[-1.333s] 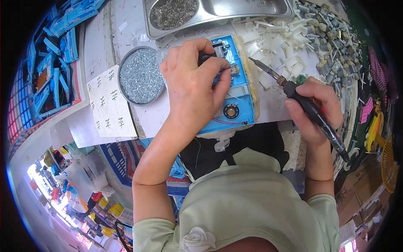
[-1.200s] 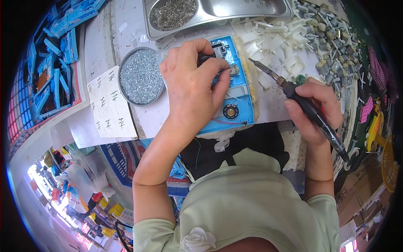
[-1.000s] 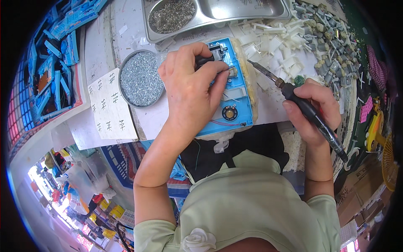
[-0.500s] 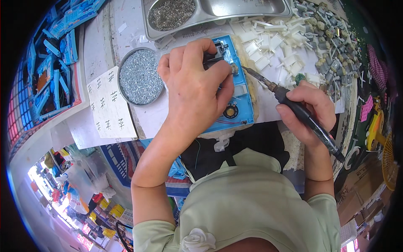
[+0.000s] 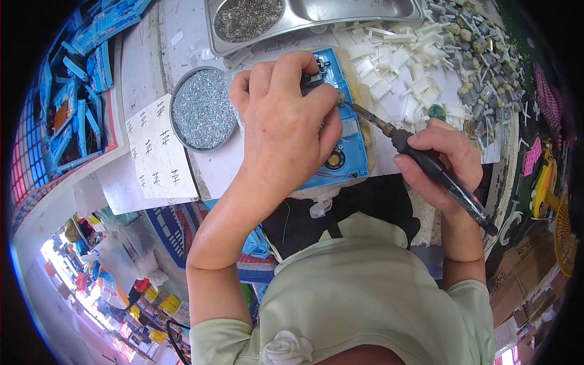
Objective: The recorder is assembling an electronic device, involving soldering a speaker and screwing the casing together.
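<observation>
A blue plastic casing [image 5: 357, 152] with a round speaker and small parts inside lies on the table in front of me. My left hand [image 5: 283, 112] reaches over its left side, thumb and fingers closed on a small black part [image 5: 311, 80] at its upper end; the hand hides much of the casing. In my right hand [image 5: 453, 155] is a black-handled soldering iron [image 5: 420, 157], held like a pen. Its thin dark tip points left and meets the casing's inside close to my left thumb, by a small metal-looking piece.
Left of my hand stands a round dish [image 5: 204, 109] of small screws beside a paper sheet [image 5: 159, 155]. A steel tray [image 5: 340, 13] is at the back. White plastic parts [image 5: 389, 67] and small motors [image 5: 477, 79] are heaped at right. A basket of blue casings [image 5: 76, 115] is at far left.
The soldering iron has shifted slightly left and up, its tip coming further over the casing. My left hand stays nearly in place, still pinching the black part.
</observation>
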